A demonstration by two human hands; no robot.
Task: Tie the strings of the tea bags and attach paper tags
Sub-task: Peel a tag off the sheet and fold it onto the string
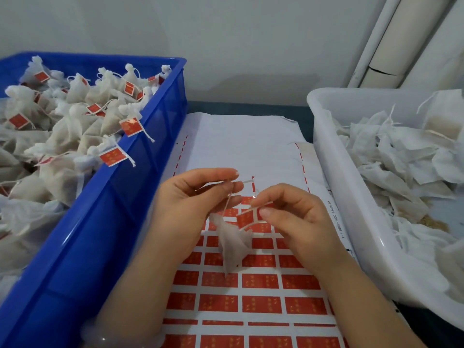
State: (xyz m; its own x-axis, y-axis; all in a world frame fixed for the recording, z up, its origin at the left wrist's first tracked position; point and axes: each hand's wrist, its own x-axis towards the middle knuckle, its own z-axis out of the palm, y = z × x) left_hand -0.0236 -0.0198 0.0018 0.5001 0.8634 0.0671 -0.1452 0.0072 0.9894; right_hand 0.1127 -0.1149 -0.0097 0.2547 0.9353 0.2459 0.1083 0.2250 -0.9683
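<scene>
**While this tea bag (pixel 233 243) dangles, mind the string (pixel 229 199)**

Since it's feather-light, soft and likely tears easy, I'd handle it by the string only. It hangs above the tag sheet (pixel 251 282): left hand (pixel 198 197) pinches the string up top, right hand (pixel 293 219) pinches a red tag (pixel 247 217). Whether a knot's tied is too blurry to tell.

A plain pale wall (pixel 226 33) fills twelve o'clock, softly and evenly lit. Thick white pipes (pixel 391 41) climb at one o'clock, above a dark tabletop (pixel 246 108).
</scene>
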